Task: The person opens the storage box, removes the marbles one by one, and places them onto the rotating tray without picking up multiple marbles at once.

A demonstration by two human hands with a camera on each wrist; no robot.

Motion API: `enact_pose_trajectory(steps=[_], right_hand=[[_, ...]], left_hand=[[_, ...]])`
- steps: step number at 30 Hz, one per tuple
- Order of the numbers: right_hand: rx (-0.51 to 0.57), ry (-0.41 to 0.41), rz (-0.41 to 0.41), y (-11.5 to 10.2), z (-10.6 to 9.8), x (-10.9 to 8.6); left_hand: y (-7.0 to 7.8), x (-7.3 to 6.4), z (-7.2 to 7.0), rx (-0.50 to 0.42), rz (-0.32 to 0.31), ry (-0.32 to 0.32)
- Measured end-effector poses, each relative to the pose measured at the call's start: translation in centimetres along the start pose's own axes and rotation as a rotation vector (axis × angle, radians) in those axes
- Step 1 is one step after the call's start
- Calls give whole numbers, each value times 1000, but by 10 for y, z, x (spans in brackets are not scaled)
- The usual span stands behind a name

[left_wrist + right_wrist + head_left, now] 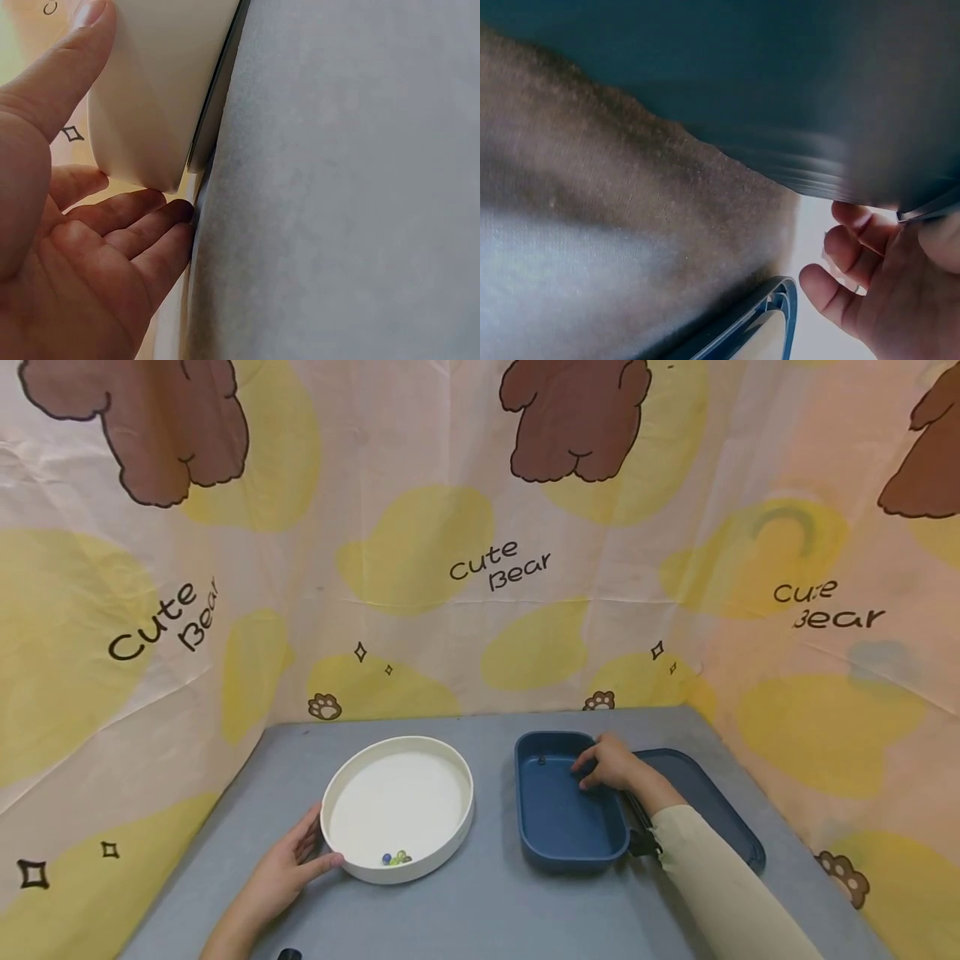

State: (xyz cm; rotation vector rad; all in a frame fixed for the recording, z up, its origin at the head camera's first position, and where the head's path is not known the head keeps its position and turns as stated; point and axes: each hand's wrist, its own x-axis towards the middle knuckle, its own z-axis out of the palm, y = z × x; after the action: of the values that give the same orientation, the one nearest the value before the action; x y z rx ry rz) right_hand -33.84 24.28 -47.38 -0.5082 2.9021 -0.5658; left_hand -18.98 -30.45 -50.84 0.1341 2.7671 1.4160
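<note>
My left hand (281, 868) holds the near left edge of a round white tray (405, 793). Its thumb lies at the rim and, in the left wrist view, the fingers (139, 217) reach to the tray's lower edge. Several small glass marbles (397, 858), blue and green, sit together inside the tray's near rim. Over the right rim of a deep blue box (566, 827) is my right hand (618, 764), its fingertips apart and pointing into the box. A small dark round piece (542, 761) lies near the box's far end.
A flat blue lid or tray (723, 814) lies to the right of the box. Between them is a black part (641, 843), partly covered by the right sleeve (720, 877). A small black object (289, 954) shows at the front edge. Printed cloth (420, 635) walls the grey table (480, 910).
</note>
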Motion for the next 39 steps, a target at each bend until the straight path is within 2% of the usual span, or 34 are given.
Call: enact_pose_trajectory(steps=[10, 19, 23, 26, 31, 35, 39], right_hand=[[-46, 2, 49, -9, 0, -4], [-125, 24, 46, -12, 5, -8], [-93, 59, 32, -12, 3, -8], [-22, 101, 30, -11, 1, -10], [51, 164, -17, -7, -4, -14], [86, 182, -40, -8, -12, -17], [112, 195, -45, -7, -20, -19]], left_hand=[[-5, 0, 0, 18, 19, 16], [-8, -1, 3, 12, 8, 19], [-7, 0, 2, 3, -3, 26], [-6, -1, 2, -4, -11, 15], [-7, -3, 2, -5, -23, 6], [-8, -1, 1, -6, -56, 5], [-8, 2, 1, -6, -55, 4]])
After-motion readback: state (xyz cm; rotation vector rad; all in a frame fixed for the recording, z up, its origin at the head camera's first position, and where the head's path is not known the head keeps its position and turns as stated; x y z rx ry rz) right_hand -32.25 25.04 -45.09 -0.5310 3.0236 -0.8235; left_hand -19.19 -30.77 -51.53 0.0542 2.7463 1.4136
